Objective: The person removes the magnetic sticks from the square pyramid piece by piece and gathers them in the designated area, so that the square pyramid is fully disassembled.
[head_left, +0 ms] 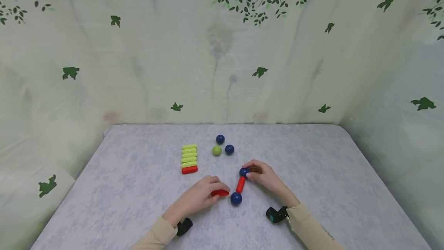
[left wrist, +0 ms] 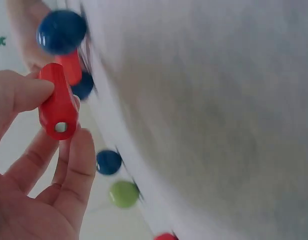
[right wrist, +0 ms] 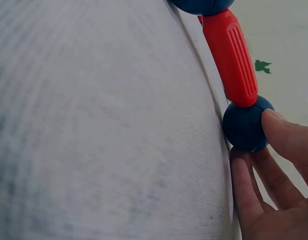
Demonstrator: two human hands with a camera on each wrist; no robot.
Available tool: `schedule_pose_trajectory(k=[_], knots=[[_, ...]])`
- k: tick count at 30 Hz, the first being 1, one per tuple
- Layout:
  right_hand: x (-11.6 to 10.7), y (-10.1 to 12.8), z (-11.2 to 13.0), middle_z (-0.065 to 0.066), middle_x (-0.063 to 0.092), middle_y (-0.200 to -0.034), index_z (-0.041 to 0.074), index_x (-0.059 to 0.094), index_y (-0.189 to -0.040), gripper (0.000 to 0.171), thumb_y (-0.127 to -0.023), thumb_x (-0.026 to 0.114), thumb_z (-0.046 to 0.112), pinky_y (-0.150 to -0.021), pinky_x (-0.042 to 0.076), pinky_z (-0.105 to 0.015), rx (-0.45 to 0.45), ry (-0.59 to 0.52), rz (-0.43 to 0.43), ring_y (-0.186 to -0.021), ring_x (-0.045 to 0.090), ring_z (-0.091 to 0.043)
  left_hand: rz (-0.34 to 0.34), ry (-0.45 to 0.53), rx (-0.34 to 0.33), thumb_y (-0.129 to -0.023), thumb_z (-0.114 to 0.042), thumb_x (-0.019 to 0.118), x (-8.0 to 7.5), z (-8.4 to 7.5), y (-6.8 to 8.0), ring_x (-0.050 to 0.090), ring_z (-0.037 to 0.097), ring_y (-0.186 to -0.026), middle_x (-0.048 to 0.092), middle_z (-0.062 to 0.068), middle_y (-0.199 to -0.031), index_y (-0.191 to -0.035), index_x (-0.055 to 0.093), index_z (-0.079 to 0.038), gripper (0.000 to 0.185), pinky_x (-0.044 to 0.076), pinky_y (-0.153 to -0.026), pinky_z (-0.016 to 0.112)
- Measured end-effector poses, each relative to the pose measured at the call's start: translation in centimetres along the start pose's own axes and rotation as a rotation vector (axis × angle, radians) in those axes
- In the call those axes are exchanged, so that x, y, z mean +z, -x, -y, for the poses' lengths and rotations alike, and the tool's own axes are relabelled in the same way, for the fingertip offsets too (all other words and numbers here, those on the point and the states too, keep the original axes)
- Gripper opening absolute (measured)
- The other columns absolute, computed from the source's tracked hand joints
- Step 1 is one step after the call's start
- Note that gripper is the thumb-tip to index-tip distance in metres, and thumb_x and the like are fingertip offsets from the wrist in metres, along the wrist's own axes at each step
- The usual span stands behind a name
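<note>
From the head view, the left hand pinches a loose red stick on the grey worktop, beside a lower blue ball. The right hand pinches the upper blue ball joined to a second red stick. The left wrist view shows fingers clamped on the loose red stick. The right wrist view shows fingertips gripping the upper blue ball.
</note>
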State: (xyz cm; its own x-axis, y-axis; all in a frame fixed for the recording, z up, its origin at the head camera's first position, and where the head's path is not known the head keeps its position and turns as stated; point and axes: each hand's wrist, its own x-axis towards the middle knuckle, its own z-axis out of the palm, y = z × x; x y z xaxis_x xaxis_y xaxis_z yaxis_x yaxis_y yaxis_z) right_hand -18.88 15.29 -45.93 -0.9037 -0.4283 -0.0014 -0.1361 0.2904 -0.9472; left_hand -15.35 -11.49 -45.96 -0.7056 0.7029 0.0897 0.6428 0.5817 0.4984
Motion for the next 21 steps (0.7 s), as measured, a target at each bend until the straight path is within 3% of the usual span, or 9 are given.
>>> schedule_pose_trajectory(k=[4, 12, 21], knots=[[0.0, 0.0, 0.1, -0.019, 0.06, -0.116, -0.006, 0.059, -0.118, 0.026, -0.093, 0.057, -0.003, -0.08, 0.048, -0.032, -0.001, -0.011, -0.003, -0.1, 0.057, -0.03, -0.076, 0.024, -0.099, -0.089, -0.006, 0.065, -1.1, 1.3, 0.9, 0.05, 0.011, -0.095, 0.057, -0.008, -0.104, -0.115, 0.065, -0.02, 0.03, 0.048, -0.084, 0.034], [-0.1, 0.1, -0.2, -0.02, 0.059, -0.116, -0.006, 0.059, -0.118, 0.026, -0.093, 0.057, -0.003, -0.079, 0.048, -0.031, -0.014, -0.01, 0.004, -0.1, 0.056, -0.032, -0.287, -0.067, -0.313, -0.079, 0.004, 0.073, -2.2, 4.3, 2.5, 0.054, 0.021, -0.1, 0.059, 0.0, -0.102, -0.1, 0.066, -0.014, 0.028, 0.048, -0.086, 0.039], [-0.2, 0.2, -0.6, -0.021, 0.059, -0.116, -0.006, 0.059, -0.118, 0.025, -0.092, 0.057, -0.004, -0.081, 0.048, -0.031, -0.021, -0.006, 0.0, -0.103, 0.057, -0.033, -0.313, -0.113, -0.393, -0.077, 0.01, 0.07, -2.5, 5.2, 2.7, 0.052, 0.023, -0.087, 0.054, 0.003, -0.092, -0.092, 0.062, -0.007, 0.023, 0.049, -0.075, 0.037]])
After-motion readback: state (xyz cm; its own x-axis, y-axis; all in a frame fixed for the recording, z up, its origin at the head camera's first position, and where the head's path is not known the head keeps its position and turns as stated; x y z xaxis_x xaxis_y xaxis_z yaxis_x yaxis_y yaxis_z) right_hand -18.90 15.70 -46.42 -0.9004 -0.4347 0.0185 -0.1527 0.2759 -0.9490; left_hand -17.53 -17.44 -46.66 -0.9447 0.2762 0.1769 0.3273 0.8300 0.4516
